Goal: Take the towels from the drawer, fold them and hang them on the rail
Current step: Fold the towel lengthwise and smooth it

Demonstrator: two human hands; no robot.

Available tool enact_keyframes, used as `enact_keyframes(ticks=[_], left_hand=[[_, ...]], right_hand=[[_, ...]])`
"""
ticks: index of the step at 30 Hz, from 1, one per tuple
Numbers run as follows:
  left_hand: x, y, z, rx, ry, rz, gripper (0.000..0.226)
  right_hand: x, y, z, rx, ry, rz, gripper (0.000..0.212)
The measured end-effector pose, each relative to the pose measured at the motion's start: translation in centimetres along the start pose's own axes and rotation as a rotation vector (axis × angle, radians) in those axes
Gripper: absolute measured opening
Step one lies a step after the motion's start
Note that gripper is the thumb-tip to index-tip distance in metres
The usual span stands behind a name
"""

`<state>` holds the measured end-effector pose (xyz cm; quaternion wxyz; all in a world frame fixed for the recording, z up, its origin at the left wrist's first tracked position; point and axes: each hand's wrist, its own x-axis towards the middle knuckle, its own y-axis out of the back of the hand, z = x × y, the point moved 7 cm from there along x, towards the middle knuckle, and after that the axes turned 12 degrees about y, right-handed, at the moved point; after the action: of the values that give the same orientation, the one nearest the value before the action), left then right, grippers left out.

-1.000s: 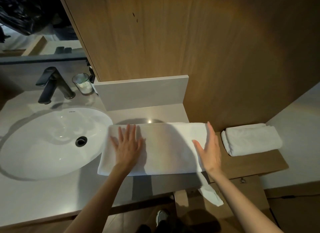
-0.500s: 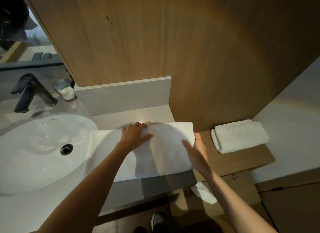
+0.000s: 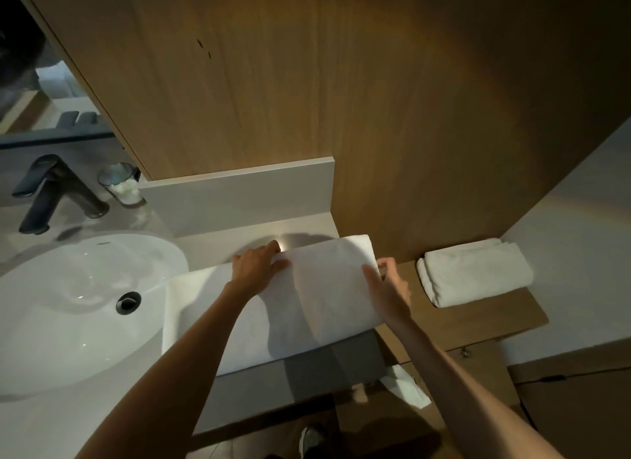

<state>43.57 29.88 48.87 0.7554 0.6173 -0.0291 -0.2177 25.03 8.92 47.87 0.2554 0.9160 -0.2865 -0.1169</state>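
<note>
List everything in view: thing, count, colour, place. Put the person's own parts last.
towel being folded: 1, white, flat on the counter right of the basin
folded towel: 1, white, on the wooden shelf at right
basin: 1, white, at left
tap: 1, dark, behind the basin
glass: 1, clear, right of the tap
counter: 1, pale grey
wooden shelf: 1, brown, right of the counter
wall panel: 1, brown wood, behind
left hand: 1, on the towel's far edge
right hand: 1, at the towel's right end
</note>
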Motion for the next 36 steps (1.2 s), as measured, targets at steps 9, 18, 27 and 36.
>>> enact_keyframes(ticks=[9,18,27,36], left_hand=[[-1.1,-0.4,-0.2,-0.081,0.063,0.085,0.034],[-6.8,-2.6,0.5,-0.145,-0.105,0.226,0.063],[-7.2,-3.0,-4.1,0.070,0.015,0.195,0.059],[-9.7,-0.9,-10.5,0.027,0.305,0.254,0.063]], right_hand=[[-0.3,0.1,1.3,-0.061,0.041,-0.013,0.024],[-0.4,-4.5,-6.6,-0.600,0.628,0.006,0.056],[0.7,-8.2,-4.3,-0.815,0.499,-0.207,0.056],[0.9,-4.6,-1.2,-0.293,0.267,-0.198,0.069]])
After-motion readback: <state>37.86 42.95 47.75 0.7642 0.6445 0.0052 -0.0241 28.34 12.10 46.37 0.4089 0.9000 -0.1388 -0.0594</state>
